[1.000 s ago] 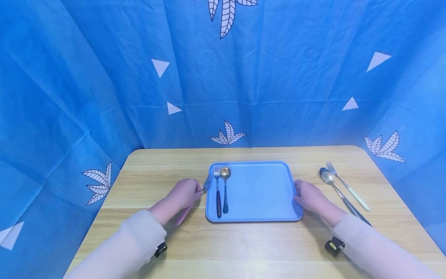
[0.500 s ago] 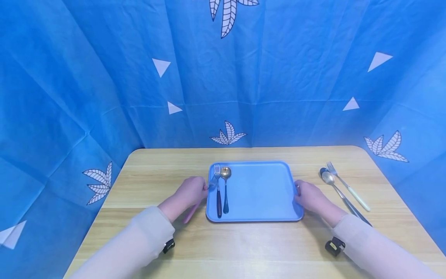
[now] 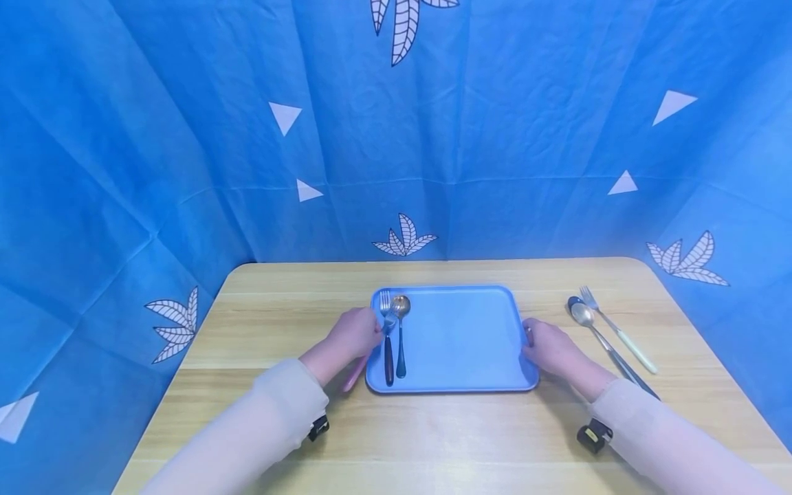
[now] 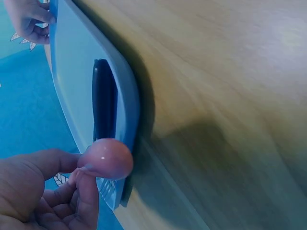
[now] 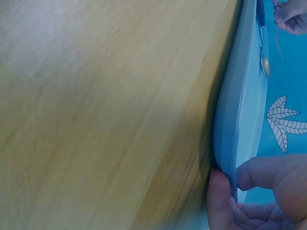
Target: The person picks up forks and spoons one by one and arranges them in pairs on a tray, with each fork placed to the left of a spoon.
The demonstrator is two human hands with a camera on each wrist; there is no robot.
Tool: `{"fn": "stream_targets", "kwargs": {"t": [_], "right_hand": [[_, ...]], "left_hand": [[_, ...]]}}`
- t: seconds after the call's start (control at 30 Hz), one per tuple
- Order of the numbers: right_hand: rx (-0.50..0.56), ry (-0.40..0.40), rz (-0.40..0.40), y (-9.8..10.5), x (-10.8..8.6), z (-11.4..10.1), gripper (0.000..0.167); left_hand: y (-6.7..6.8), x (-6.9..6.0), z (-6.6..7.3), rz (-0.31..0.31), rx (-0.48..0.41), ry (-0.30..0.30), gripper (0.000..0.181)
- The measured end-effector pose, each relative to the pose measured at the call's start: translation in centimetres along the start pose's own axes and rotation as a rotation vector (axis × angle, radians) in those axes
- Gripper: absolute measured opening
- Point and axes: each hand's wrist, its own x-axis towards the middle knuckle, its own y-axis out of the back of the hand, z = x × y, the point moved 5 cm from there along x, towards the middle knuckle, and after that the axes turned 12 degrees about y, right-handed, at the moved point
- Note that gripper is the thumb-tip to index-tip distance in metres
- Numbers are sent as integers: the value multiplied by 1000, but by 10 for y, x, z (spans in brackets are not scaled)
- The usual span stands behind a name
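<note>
My left hand (image 3: 353, 335) pinches a pink-handled fork (image 3: 355, 375) over the left rim of the blue tray (image 3: 464, 344). In the left wrist view, the rounded end of that fork's handle (image 4: 109, 159) points at the camera from between thumb and fingers. On the tray's left side lie a dark-handled fork (image 3: 388, 361) and a spoon (image 3: 401, 306), side by side. The held fork's tines overlap the dark-handled fork from the head view; contact cannot be told. At the opposite side, my right hand (image 3: 547, 346) grips the tray rim between thumb and fingers, clearest in the right wrist view.
To the right of the tray, a silver spoon (image 3: 583, 315), another dark-looking spoon (image 3: 573, 302) partly beneath it, and a pale-handled fork (image 3: 634, 350) lie on the wooden table (image 3: 458, 440). A blue patterned curtain (image 3: 526, 137) hangs behind the table.
My left hand has carried the pink-handled fork rightward, from beside the tray to over its left rim. The right hand keeps its hold and the tray stays in place.
</note>
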Motion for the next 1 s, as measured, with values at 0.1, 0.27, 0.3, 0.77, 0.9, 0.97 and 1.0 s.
{"fn": "stream_targets", "kwargs": {"t": [0.1,0.27,0.3,0.77,0.9,0.97,1.0], "right_hand": [[-4,0,-1,1,-1,-2,52],[-1,3,-1,2,-1,-3,53],[3,3,-2,2,-1,-3,53],[13,4,-11,2,-1,-1,53],[11,-3,-13,1,-2,-1,53],[8,-7,-12,1,-2,-2,52],[7,-8,-12,1,-2,-2,52]], "left_hand": [[-1,4,4,-9,-1,3,41],[-3,8,12,1,-7,1,37],[-3,9,13,1,-9,3,36],[-16,16,39,8,22,4,13],[-17,19,44,18,41,19,23],[-18,21,46,25,58,15,31],[-18,22,47,27,61,11,32]]}}
